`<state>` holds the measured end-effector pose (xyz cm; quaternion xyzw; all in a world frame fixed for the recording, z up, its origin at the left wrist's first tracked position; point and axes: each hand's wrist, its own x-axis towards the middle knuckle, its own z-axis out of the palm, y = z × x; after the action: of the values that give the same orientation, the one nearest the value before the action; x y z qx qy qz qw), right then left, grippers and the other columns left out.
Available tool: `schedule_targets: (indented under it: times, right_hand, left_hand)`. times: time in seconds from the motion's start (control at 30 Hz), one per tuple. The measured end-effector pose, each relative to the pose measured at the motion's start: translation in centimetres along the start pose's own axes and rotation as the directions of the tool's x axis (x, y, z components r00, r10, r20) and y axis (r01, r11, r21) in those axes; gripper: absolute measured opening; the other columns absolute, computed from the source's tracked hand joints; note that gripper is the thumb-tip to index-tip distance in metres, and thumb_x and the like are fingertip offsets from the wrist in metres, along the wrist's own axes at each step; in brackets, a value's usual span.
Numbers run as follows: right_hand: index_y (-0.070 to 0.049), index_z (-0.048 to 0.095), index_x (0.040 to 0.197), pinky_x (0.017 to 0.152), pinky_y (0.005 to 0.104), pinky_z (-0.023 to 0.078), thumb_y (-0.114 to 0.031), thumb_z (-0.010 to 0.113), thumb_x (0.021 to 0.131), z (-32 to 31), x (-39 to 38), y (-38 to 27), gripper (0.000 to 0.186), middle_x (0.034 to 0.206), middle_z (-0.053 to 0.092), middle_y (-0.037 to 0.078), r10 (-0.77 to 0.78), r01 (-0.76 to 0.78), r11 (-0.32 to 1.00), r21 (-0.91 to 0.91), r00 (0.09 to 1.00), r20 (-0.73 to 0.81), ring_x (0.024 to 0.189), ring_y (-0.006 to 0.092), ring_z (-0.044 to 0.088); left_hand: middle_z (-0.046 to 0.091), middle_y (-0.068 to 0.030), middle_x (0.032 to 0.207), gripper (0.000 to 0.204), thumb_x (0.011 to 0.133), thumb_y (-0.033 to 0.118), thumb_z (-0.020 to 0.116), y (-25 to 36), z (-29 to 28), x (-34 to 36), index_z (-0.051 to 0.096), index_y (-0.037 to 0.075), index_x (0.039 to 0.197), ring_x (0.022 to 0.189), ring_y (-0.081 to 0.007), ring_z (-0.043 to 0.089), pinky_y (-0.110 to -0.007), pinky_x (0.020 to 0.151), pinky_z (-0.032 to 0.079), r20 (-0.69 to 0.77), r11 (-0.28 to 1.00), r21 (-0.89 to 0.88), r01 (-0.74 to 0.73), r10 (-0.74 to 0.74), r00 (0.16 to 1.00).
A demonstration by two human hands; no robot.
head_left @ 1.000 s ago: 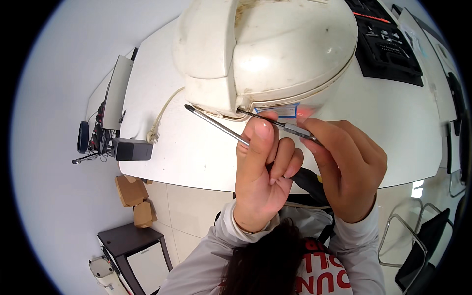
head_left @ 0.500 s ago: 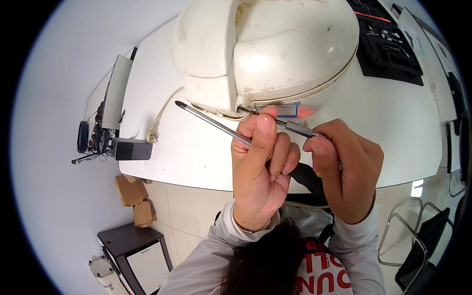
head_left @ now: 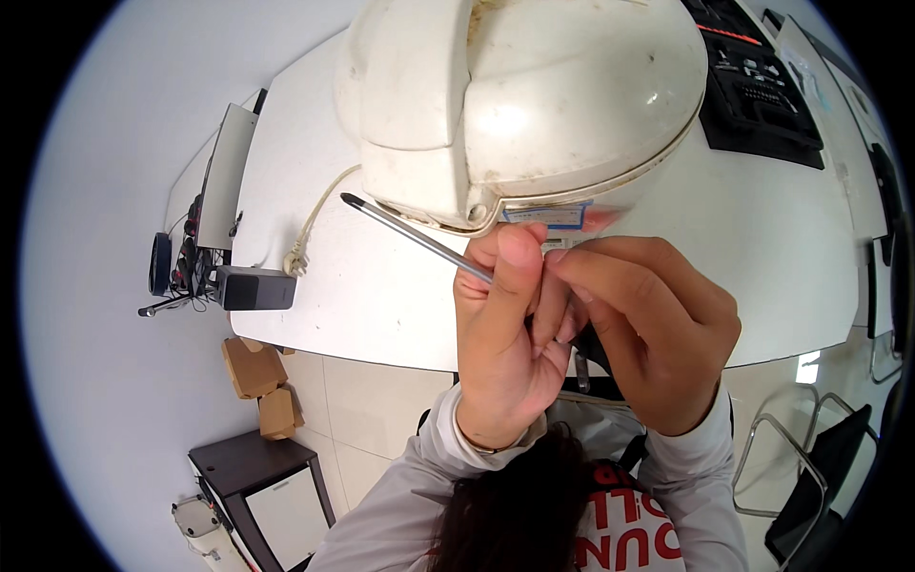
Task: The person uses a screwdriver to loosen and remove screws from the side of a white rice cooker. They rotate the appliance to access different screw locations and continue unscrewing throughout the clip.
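My left hand [head_left: 510, 334] is closed around a screwdriver, whose steel shaft [head_left: 419, 238] slants up to the left and ends in a dark cross tip. Its handle is hidden in my palm. My right hand [head_left: 658, 324] is pinched against my left fingertips; what lies between the fingers is hidden. Below the hands a short grey rod [head_left: 582, 372] shows, perhaps the small driver's handle. Just beyond my hands stands a worn off-white domed appliance [head_left: 572, 105], with an open round screw hole at its near lower edge.
A cream cord with a plug [head_left: 295, 262] lies on the white table [head_left: 381, 305]. At the far right is a black tool case [head_left: 758, 95] with bits. A grey box [head_left: 255, 289] stands at the left edge. A black chair [head_left: 824, 477] is on the right.
The small grey-handled driver has left the appliance's screw hole and no longer spans between my hands. My right hand has come left to my left fingertips. The appliance appears slightly shifted right.
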<state>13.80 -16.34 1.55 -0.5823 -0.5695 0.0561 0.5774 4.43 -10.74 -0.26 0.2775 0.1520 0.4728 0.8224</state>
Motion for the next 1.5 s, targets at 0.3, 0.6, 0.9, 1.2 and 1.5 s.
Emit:
schedule_targets:
  times: [0.3,0.6,0.9,1.2,1.5]
  right_hand:
    - [-0.001,0.057,0.092,0.052,0.0267,0.044,0.005,0.052,0.08,2.7,-0.8,2.2,0.014,0.081,0.055,0.01,0.006,-0.001,1.0,0.028,0.98,-0.201,0.061,0.0172,0.055]
    - [-0.001,0.055,0.106,0.058,0.0242,0.046,-0.004,0.055,0.082,-6.2,-14.4,6.1,0.024,0.092,0.059,0.009,0.095,-0.52,0.756,0.398,0.689,0.719,0.078,0.0169,0.059]
    - [-0.002,0.048,0.107,0.055,0.0351,0.051,-0.019,0.054,0.082,8.5,-25.3,11.1,0.031,0.087,0.061,0.012,0.558,-0.117,0.759,-0.64,0.624,0.547,0.07,0.0262,0.063]
    - [-0.005,0.058,0.096,0.046,0.0374,0.045,-0.019,0.05,0.078,13.4,-26.0,13.6,0.024,0.079,0.062,0.007,0.553,0.165,0.527,-0.834,0.679,0.484,0.061,0.017,0.062]
    - [-0.002,0.059,0.093,0.063,0.041,0.052,-0.013,0.049,0.082,11.9,-23.6,12.9,0.019,0.086,0.063,0.017,0.558,-0.127,0.715,-0.687,0.696,0.452,0.081,0.0312,0.063]
  left_hand:
    - [0.028,0.0079,0.05,0.024,0.09,0.033,0.052,-0.5,1.4,0.9,0.053,0.009,0.091,0.04,-0.0033,0.02,-0.02,0.039,0.02,-0.12,0.95,0.286,-0.122,0.162,0.98]
    - [0.034,0.0035,0.048,0.015,0.092,0.015,0.047,3.5,-5.0,-2.2,0.046,0.001,0.085,0.035,-0.0031,0.023,-0.021,0.036,0.022,0.069,0.95,0.25,0.187,-0.21,0.975]
    - [0.03,0.0047,0.046,0.017,0.092,0.016,0.049,4.7,-8.2,-5.7,0.047,0.001,0.084,0.035,-0.003,0.024,-0.02,0.036,0.022,0.17,0.921,0.242,0.307,-0.351,0.921]
    - [0.026,0.0052,0.048,0.013,0.091,0.013,0.048,6.1,-9.1,-8.0,0.043,0.006,0.081,0.036,-0.0047,0.024,-0.021,0.035,0.021,0.012,0.928,0.191,0.319,-0.327,0.945]
    - [0.022,0.005,0.047,0.014,0.091,0.015,0.047,6.5,-10.4,-7.8,0.047,0.003,0.082,0.034,-0.0046,0.021,-0.021,0.034,0.019,0.037,0.947,0.081,0.31,-0.314,0.949]
